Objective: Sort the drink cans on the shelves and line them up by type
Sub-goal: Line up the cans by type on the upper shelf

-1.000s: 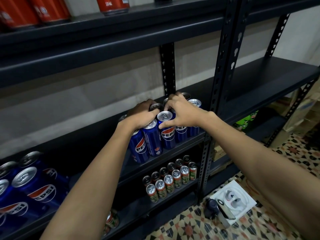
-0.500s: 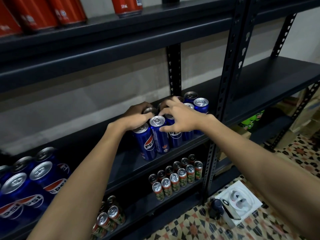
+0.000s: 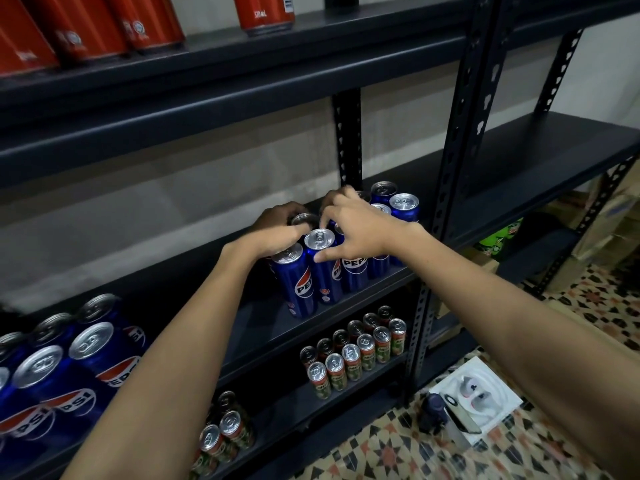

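Both arms outstretched, left hand [image 3: 277, 233] and right hand [image 3: 360, 233] curled, close together

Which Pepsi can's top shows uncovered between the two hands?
The front-row can between left hand and right hand; its neighbours' tops are partly covered.

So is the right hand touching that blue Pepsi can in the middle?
Touching: the head view shows the right hand's thumb pressed against the Pepsi can.

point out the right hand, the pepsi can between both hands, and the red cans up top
right hand [image 3: 360, 233], head view, on the back of the hand
pepsi can [image 3: 319, 239], head view, on its silver lid
red cans [image 3: 152, 22], head view, on one can's side wall
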